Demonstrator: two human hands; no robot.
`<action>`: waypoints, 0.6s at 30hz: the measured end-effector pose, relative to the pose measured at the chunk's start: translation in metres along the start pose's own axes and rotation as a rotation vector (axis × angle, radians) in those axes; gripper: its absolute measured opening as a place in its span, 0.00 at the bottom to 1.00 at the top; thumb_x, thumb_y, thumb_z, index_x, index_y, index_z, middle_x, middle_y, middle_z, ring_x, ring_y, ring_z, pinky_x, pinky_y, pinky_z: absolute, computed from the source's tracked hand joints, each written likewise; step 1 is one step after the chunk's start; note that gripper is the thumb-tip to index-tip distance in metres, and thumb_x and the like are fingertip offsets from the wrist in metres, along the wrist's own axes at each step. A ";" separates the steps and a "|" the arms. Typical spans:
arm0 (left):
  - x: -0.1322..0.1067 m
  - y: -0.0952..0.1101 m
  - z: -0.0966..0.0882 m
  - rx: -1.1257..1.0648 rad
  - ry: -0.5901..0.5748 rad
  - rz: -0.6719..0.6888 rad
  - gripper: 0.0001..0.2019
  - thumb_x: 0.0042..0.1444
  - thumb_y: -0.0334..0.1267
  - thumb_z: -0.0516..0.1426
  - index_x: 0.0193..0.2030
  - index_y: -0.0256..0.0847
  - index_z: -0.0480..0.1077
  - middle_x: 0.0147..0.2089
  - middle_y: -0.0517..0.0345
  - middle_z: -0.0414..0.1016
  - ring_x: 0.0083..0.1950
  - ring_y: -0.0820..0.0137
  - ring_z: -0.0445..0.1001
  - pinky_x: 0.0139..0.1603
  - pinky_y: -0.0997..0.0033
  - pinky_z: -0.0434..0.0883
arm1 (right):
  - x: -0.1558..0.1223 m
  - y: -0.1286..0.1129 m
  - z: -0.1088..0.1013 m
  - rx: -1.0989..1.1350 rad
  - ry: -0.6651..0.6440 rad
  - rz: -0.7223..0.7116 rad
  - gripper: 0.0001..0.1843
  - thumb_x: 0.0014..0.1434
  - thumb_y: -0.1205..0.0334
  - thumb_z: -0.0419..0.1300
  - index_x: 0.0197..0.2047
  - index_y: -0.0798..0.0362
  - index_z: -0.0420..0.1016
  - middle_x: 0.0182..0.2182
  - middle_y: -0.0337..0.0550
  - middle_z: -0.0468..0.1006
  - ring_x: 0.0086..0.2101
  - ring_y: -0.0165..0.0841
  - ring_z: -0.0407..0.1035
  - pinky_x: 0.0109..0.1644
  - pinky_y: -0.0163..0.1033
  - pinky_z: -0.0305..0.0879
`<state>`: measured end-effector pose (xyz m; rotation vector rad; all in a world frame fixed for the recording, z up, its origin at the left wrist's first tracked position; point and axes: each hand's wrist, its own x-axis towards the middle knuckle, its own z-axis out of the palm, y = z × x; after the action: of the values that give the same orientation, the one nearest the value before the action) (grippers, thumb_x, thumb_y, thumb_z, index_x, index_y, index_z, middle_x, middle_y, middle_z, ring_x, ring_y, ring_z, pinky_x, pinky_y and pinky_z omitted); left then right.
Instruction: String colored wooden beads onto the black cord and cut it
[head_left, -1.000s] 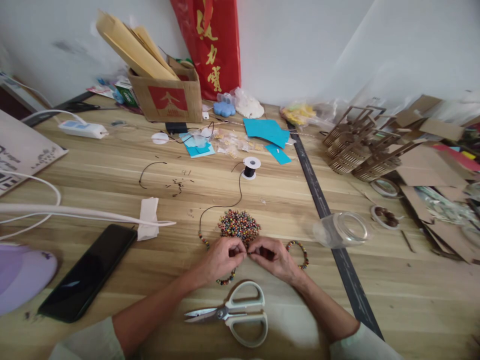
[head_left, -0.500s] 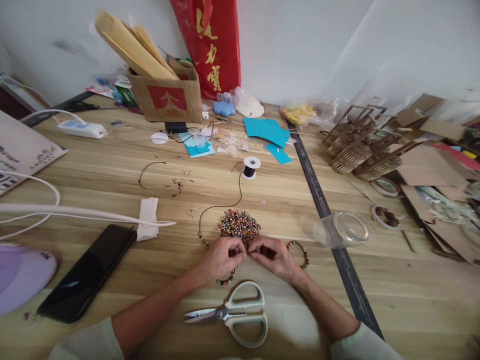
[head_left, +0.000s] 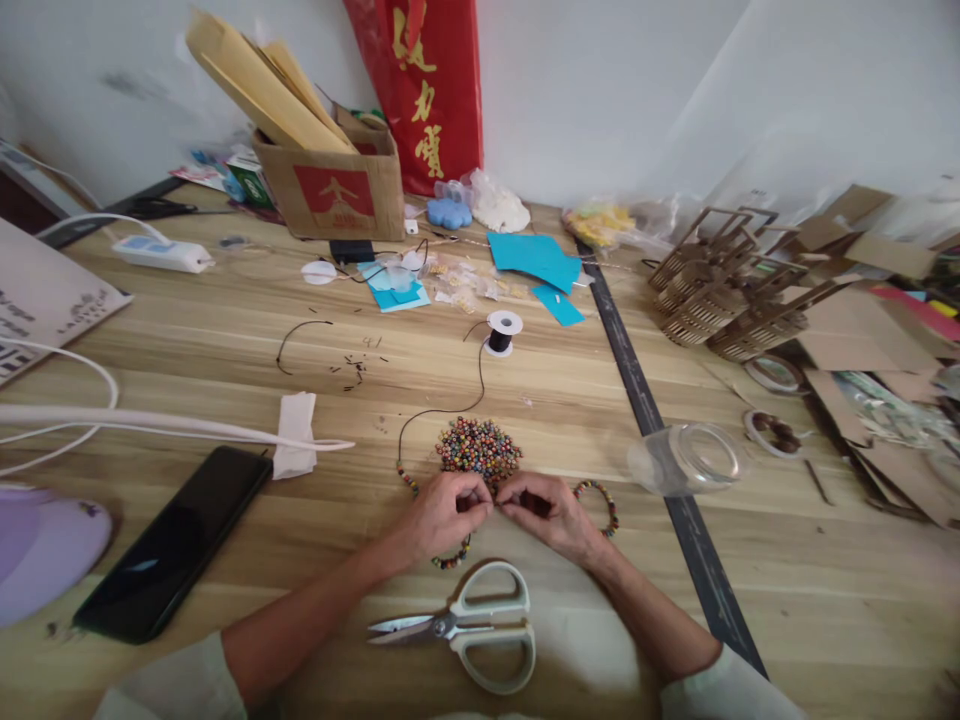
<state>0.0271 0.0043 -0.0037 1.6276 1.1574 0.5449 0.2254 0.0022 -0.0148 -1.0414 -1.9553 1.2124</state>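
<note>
Fingertip to fingertip, my left hand (head_left: 450,515) and my right hand (head_left: 551,515) are pinched together just in front of a heap of small multicoloured beads (head_left: 480,446). A thin black cord (head_left: 433,411) runs from a white spool (head_left: 501,333) to my left hand, with threaded beads (head_left: 407,480) on it. More of this beaded strand (head_left: 451,561) shows below that hand, leading up to its fingers. What my right fingertips hold is too small to make out. A finished-looking bead ring (head_left: 613,512) lies beside my right hand. Scissors (head_left: 442,627) with pale handles rest below both hands.
A clear jar (head_left: 686,460) lies on its side at right, near a dark strip (head_left: 637,380). A black phone (head_left: 176,545) and white cables (head_left: 187,428) are at left. Behind are a cardboard box (head_left: 330,195), blue paper pieces (head_left: 532,262) and small brown baskets (head_left: 720,300).
Both hands keep almost the same pinched pose near the beads. The whole view has shifted very slightly; nothing else has visibly moved.
</note>
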 end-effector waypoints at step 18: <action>0.000 0.000 0.000 0.059 -0.001 -0.017 0.05 0.50 0.29 0.57 0.28 0.35 0.74 0.23 0.63 0.69 0.25 0.75 0.64 0.28 0.77 0.60 | 0.000 0.002 0.002 -0.033 0.000 -0.018 0.08 0.61 0.60 0.60 0.36 0.55 0.76 0.30 0.44 0.77 0.30 0.31 0.69 0.32 0.32 0.63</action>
<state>0.0267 0.0042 -0.0037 1.6663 1.1950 0.5030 0.2247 0.0018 -0.0169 -1.0382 -1.9863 1.1747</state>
